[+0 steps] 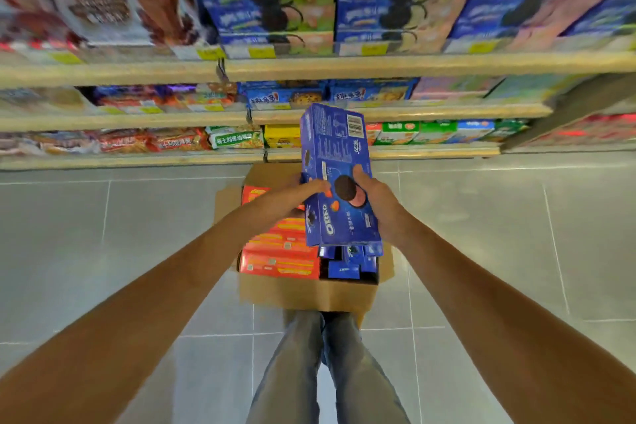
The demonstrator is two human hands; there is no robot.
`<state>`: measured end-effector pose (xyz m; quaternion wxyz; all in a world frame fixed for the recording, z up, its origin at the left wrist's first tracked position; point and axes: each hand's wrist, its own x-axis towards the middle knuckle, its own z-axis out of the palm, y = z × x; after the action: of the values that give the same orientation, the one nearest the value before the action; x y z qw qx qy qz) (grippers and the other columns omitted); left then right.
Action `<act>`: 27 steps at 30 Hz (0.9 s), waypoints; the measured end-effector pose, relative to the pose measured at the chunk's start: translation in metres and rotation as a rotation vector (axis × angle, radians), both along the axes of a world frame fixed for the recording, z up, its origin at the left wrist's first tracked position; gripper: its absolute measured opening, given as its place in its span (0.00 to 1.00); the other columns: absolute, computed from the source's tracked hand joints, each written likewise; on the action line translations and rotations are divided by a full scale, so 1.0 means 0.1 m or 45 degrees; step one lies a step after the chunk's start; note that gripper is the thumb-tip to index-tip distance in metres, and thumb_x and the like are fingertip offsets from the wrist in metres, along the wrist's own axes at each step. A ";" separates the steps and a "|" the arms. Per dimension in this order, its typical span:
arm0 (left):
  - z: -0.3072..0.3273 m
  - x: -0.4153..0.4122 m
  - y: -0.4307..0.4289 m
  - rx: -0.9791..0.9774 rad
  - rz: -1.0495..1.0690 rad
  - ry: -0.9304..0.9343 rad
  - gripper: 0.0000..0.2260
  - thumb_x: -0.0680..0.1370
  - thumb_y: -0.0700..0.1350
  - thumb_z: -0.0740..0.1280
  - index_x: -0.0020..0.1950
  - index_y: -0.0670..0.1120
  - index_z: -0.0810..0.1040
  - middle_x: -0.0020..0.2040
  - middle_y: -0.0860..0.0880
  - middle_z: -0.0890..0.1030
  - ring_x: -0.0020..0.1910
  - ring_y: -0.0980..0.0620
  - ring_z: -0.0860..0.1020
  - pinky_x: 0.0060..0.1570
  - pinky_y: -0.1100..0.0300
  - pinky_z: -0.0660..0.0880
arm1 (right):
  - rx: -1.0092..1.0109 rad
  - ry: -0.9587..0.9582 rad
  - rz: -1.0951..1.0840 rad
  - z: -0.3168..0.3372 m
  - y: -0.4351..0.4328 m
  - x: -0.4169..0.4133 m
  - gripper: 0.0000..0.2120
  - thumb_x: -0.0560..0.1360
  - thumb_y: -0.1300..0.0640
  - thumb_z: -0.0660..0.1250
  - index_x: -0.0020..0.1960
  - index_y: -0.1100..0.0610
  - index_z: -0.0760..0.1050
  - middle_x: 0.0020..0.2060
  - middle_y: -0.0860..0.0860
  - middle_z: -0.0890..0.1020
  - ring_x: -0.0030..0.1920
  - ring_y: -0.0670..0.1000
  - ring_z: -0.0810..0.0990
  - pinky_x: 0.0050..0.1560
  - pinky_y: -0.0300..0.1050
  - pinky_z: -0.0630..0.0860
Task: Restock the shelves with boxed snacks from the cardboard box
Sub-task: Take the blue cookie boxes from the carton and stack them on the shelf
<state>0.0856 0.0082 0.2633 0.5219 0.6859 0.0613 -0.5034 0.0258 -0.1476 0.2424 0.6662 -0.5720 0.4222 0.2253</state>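
Reading the head view, I find the blue Oreo box (335,148) raised above the cardboard box (309,293), clear of its contents and roughly level with the lower shelves (344,67).

1. Left hand (303,191): fingers curled over the box's left edge, gripping it.
2. Right hand (377,203): thumb laid on the printed face, the rest of the hand behind the right edge, gripping it.

I judge that the two-sided grip is used because the box is long. Opposed pressure near one end should keep it from swinging while the far end points toward the shelving. I cannot tell whether one box or a pressed-together pair is held, since two differently printed faces show.

Supply: the cardboard box sits on the tiled floor (103,251) just ahead of the legs (309,372), flaps open, directly in front of the shelf bay, so each lift is short. Inside it, orange boxes (280,262) fill the left side and blue boxes (347,267) stand on the right, beneath the held one.

Destination: matching blue Oreo stock (268,14) occupies an upper shelf, blurred in this view. I judge that the held box belongs there, so the next move calls for a raise and a turn to bring the printed front outward. Risk: nudging the boxes already stacked on that shelf.
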 end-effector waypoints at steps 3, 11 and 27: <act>0.63 0.23 -0.03 0.026 0.031 -0.126 0.27 0.74 0.56 0.69 0.68 0.46 0.70 0.59 0.47 0.79 0.56 0.47 0.79 0.56 0.48 0.77 | -0.100 -0.109 0.058 0.76 -0.06 0.25 0.32 0.74 0.36 0.61 0.65 0.61 0.73 0.58 0.52 0.77 0.57 0.51 0.75 0.61 0.46 0.67; 2.35 0.65 0.07 0.093 -0.372 -1.145 0.30 0.76 0.34 0.60 0.73 0.52 0.54 0.66 0.51 0.66 0.61 0.53 0.72 0.49 0.61 0.72 | -0.036 -0.252 0.215 2.50 -0.38 0.56 0.26 0.74 0.35 0.61 0.59 0.54 0.77 0.43 0.53 0.83 0.42 0.56 0.81 0.48 0.51 0.76; 4.95 0.70 -0.30 0.351 -0.706 -1.706 0.34 0.71 0.67 0.63 0.64 0.42 0.69 0.53 0.44 0.73 0.50 0.46 0.72 0.46 0.61 0.65 | 0.302 -0.932 -0.005 4.94 -1.07 0.57 0.28 0.79 0.41 0.52 0.37 0.57 0.81 0.31 0.55 0.84 0.29 0.52 0.83 0.31 0.45 0.80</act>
<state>0.1556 -0.0222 0.7580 0.2101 0.8960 -0.3834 -0.0777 0.0825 -0.2550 0.7363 0.8348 -0.5327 0.1285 0.0521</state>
